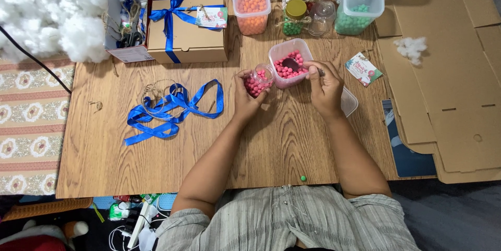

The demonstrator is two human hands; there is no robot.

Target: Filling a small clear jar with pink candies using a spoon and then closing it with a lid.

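My left hand (245,94) grips a small clear glass jar (259,80), tilted and partly filled with pink balls. Right beside it stands a clear plastic tub (288,62) holding pink balls. My right hand (324,86) holds a dark spoon (291,64) whose bowl dips into the tub's pink balls. Both hands rest over the middle of the wooden table (104,157).
A brown box tied with blue ribbon (187,29) sits at the back, loose blue ribbon (172,107) to the left. Tubs of orange (251,8) and green balls (359,8), gold-lidded jars (296,8), white stuffing (52,11), flat cardboard (449,73), a tub lid (348,102).
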